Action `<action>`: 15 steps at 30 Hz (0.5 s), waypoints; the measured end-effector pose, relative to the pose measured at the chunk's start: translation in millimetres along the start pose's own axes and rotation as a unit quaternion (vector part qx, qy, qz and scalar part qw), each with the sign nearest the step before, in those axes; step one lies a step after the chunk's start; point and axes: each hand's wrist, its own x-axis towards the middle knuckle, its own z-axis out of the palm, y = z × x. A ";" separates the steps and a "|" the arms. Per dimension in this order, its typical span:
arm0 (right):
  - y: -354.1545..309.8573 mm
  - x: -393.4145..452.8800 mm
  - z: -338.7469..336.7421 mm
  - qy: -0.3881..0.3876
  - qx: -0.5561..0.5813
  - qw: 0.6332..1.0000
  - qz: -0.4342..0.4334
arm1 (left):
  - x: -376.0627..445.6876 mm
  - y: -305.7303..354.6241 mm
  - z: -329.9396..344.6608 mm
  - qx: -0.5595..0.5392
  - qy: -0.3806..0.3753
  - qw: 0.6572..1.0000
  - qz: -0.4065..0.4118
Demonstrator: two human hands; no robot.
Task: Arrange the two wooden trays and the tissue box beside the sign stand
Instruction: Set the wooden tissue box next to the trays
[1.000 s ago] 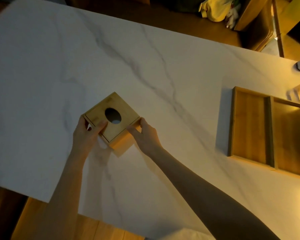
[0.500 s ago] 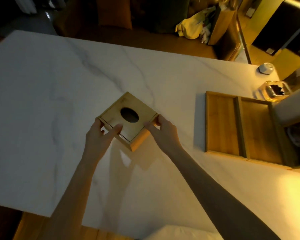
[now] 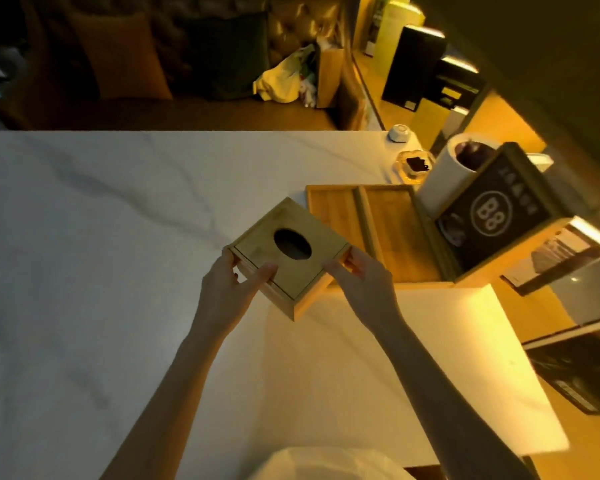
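A square wooden tissue box [image 3: 264, 242] with an oval hole in its lid is held between both hands above the white marble table [image 3: 84, 254]. My left hand [image 3: 227, 289] grips its near-left corner, thumb on the lid. My right hand [image 3: 361, 275] grips its right corner. Two shallow wooden trays lie side by side just right of the box: the left tray [image 3: 333, 211] and the right tray [image 3: 395, 230]. The box's far corner overlaps the left tray's edge in view. A dark sign stand [image 3: 492, 216] marked "B8" rises at the trays' right edge.
Behind the sign stand are a white cylindrical container [image 3: 451, 174], a glass dish [image 3: 414, 164] and a small white object [image 3: 399, 133]. Dark booklets [image 3: 582, 368] lie off the table's right edge. A sofa with cushions [image 3: 129, 60] runs along the far side.
Both hands have carried the tissue box to the right, from the middle of the table to right beside the trays. The view has swung right, bringing the sign stand into sight.
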 end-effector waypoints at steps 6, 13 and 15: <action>39.8 -18.2 -54.0 0.058 -0.019 0.996 0.070 | -5.8 14.9 62.1 0.000 -0.068 0.997 0.021; 86.1 -45.7 -90.5 0.112 -0.009 0.986 0.120 | -18.2 14.2 128.6 0.032 -0.110 0.993 0.006; 99.4 -51.5 -98.2 0.122 0.006 0.983 0.140 | -23.4 12.8 145.7 0.048 -0.117 0.992 -0.005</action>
